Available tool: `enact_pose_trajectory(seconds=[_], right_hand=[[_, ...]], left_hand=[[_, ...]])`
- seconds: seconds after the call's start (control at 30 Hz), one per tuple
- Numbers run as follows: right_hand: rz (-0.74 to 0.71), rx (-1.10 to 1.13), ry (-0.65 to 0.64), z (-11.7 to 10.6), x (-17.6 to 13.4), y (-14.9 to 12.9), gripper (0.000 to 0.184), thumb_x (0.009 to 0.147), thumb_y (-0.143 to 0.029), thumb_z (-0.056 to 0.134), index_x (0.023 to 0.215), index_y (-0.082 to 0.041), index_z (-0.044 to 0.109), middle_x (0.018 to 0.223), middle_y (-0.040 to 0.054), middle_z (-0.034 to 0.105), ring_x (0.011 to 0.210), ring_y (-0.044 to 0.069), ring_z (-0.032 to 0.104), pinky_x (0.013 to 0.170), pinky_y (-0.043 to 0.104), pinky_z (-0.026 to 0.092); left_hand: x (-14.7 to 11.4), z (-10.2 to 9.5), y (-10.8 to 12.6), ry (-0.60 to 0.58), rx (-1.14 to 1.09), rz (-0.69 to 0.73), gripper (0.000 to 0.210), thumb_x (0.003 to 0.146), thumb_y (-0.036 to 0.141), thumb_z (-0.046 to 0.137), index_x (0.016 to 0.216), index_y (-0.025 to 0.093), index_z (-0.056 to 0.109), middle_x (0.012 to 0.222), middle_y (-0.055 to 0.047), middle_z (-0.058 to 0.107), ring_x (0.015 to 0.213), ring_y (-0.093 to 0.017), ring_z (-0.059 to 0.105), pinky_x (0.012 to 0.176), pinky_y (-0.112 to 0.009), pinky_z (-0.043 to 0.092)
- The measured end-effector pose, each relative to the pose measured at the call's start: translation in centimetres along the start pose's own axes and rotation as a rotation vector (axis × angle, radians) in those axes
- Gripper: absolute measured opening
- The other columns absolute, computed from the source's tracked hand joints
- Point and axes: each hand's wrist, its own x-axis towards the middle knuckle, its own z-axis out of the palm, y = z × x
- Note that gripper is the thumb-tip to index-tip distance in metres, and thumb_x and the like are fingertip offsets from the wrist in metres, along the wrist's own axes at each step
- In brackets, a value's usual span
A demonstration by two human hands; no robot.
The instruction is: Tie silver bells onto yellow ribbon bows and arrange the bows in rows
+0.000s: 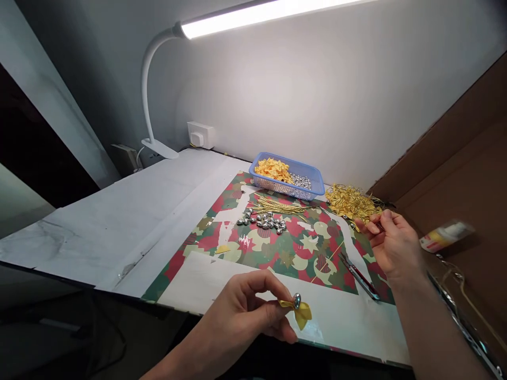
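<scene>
In front of me, my left hand (257, 309) pinches a small yellow ribbon bow (303, 315) between thumb and index finger. A shiny silver bell (297, 301) sits at the middle of that bow. My right hand (390, 237) is raised at the right, thumb and fingertips drawn together. Whatever lies between those fingertips is too small to make out. Just behind it spreads a heap of yellow bows with thin wires (344, 200). Loose silver bells (267, 220) and a bundle of gold twist ties (279, 205) lie mid-table.
A blue basket (319, 184) holding yellow ribbon pieces and silver beads stands by the wall. A slim red-and-teal hand tool (362, 279) lies near my right forearm. A blurred white-capped bottle (443, 236) is at the far right. A clip lamp (146, 79) arches over the patterned table covering (293, 256).
</scene>
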Motion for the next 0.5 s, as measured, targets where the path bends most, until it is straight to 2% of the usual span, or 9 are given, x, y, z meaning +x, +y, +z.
enact_pose_trajectory(seconds=[0.13,0.23,0.3,0.4,0.43,0.47,0.5], right_hand=[[-0.07,-0.053,0.033,-0.4,0.7,0.3,0.052,0.058,-0.049,0.09,0.074,-0.019,0.051,0.062,-0.0125,0.057,0.044,0.001,0.046,0.061,0.025,0.063],[-0.085,-0.111,0.016,0.1,-0.1,0.1,0.049,0.064,-0.049,0.087,0.079,-0.021,0.05,0.06,-0.0148,0.055,0.039,0.0,0.04,0.056,0.02,0.059],[-0.022,-0.168,-0.086,0.8,-2.3,-0.3,0.041,0.069,-0.043,0.086,0.087,-0.024,0.054,0.06,-0.0139,0.057,0.037,0.0,0.039,0.052,0.019,0.057],[0.064,-0.308,-0.346,2.0,-8.1,-1.2,0.019,0.083,-0.038,0.076,0.087,-0.021,0.067,0.064,-0.0047,0.062,0.047,0.007,0.059,0.049,0.017,0.051],[-0.007,-0.462,-0.519,2.3,-10.2,-1.4,0.016,0.093,-0.038,0.065,0.09,-0.023,0.07,0.063,-0.0037,0.06,0.051,0.007,0.06,0.052,0.017,0.051],[-0.167,-0.551,-0.578,2.6,-12.3,-1.5,0.02,0.097,-0.038,0.057,0.092,-0.024,0.072,0.069,-0.0021,0.061,0.052,0.007,0.059,0.053,0.017,0.051],[-0.313,-0.62,-0.584,2.8,-14.2,-1.5,0.02,0.097,-0.039,0.058,0.094,-0.025,0.072,0.08,0.0,0.064,0.05,0.007,0.057,0.051,0.018,0.05]], left_hand=[[-0.1,0.0,0.3,-0.023,0.041,-0.01,0.011,0.083,0.02,0.079,0.076,0.014,0.073,0.074,-0.003,0.077,0.068,-0.014,0.073,0.068,-0.022,0.059],[-0.1,0.1,0.4,-0.025,0.005,-0.003,0.011,0.082,0.021,0.079,0.076,0.014,0.073,0.076,-0.003,0.077,0.071,-0.014,0.072,0.072,-0.025,0.059],[-0.3,0.4,0.5,0.003,0.026,0.051,0.008,0.082,0.02,0.078,0.076,0.016,0.074,0.076,-0.001,0.077,0.073,-0.015,0.072,0.075,-0.025,0.059],[-1.0,1.2,0.6,0.137,0.171,0.211,0.009,0.083,0.013,0.074,0.076,0.02,0.076,0.074,0.001,0.076,0.074,-0.014,0.071,0.072,-0.018,0.057],[-1.3,1.6,0.6,0.197,0.219,0.259,0.012,0.082,0.013,0.072,0.076,0.021,0.076,0.072,0.002,0.076,0.073,-0.014,0.071,0.07,-0.016,0.056],[-1.6,1.9,0.7,0.252,0.253,0.294,0.013,0.082,0.013,0.071,0.075,0.022,0.076,0.071,0.003,0.076,0.071,-0.013,0.071,0.068,-0.015,0.056],[-1.9,2.2,0.8,0.295,0.281,0.317,0.013,0.081,0.013,0.071,0.074,0.023,0.076,0.07,0.003,0.075,0.069,-0.013,0.07,0.066,-0.015,0.055]])
